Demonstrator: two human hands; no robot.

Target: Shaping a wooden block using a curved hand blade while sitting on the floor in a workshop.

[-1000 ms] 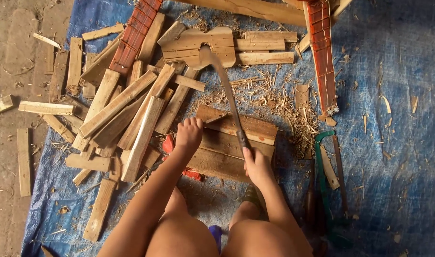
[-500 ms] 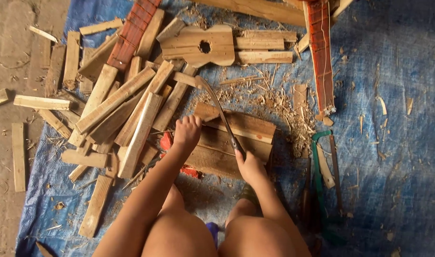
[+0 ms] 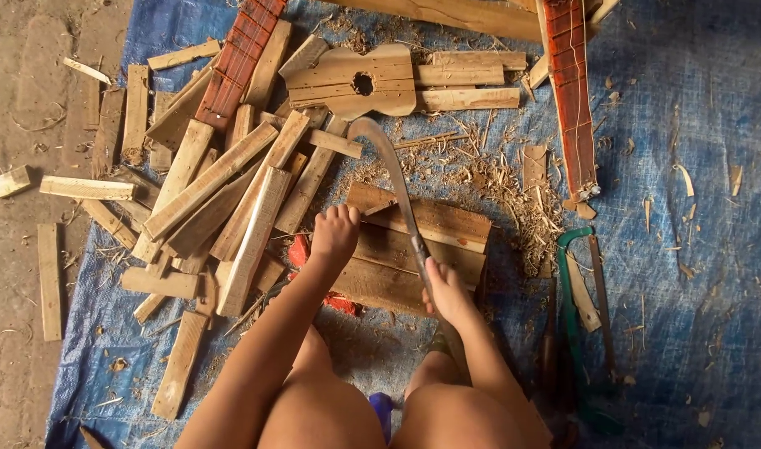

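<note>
Head view, the only one: person sits on a blue tarp (image 3: 688, 100), knees at the bottom edge, w/ a block of dark planks (image 3: 447, 229) straight in front. Everything below is placed relative to that block.

Right hand (image 3: 445, 291) sits at the block's near edge, fist closed round the handle of a long curved blade (image 3: 393, 170). The blade's long axis runs from that hand up and away over the block, leaning left; its hooked tip lies past the far edge, just short of a small guitar-shaped wooden body (image 3: 351, 83). So the cutting end lies away from the grip and to its left, handle nearest the person.

Left hand (image 3: 335, 234) is at the block's left end, fingers curled over the corner of the top plank, closed on the wood itself. It sits just left of the blade's middle stretch, close to it but apart. Of the two hands it's nearer the blade's working part; the right is back at the handle.

Left of the block: a loose heap of pale wood offcuts (image 3: 206, 183). Beyond it and to the right: shavings (image 3: 513, 179). Well right of it: a green-framed saw (image 3: 573, 299) lying on the tarp, and a red fretted neck (image 3: 568, 91) further off.
</note>
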